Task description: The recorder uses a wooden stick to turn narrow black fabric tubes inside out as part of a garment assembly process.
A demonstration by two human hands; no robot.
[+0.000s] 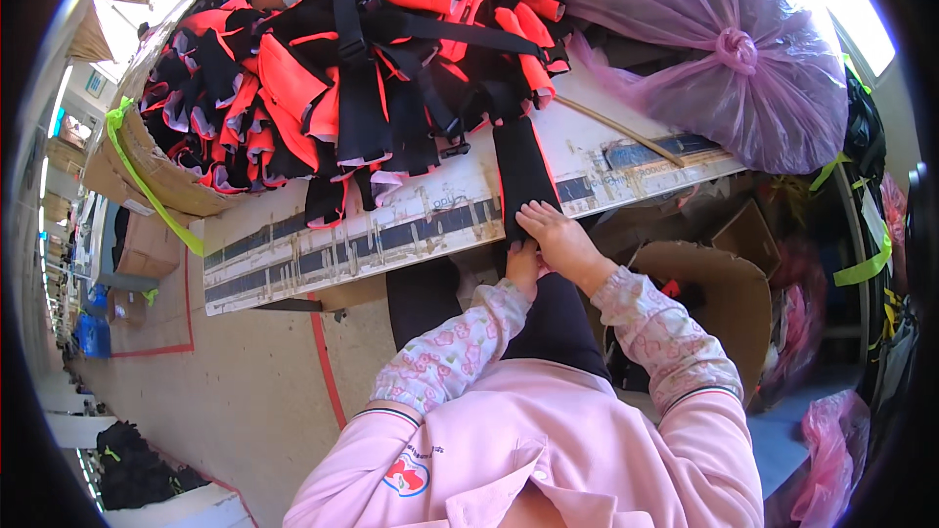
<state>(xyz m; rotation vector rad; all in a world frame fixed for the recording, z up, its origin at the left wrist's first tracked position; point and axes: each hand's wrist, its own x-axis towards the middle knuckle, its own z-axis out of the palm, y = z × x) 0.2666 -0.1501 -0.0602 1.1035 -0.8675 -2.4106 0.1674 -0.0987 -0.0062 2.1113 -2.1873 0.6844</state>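
A black fabric strip with orange edges [525,161] runs down the white board tabletop [450,203] to its front edge in front of me. The fingers of my right hand [562,242] lie stretched out on the strip near its lower end. Just below the edge, my left hand [524,270] is closed on that end, its fingertips partly hidden. Behind the strip rises a large heap of black and bright orange fabric straps [313,88], some with black webbing and buckles.
A tied, translucent purple plastic bag [704,59] fills the back right of the table, near a thin wooden stick [621,130]. An open cardboard box [719,279] stands below on the right. At the left, a cardboard container wall [166,161] edges the heap, with yellow-green tape [147,181] hanging over it.
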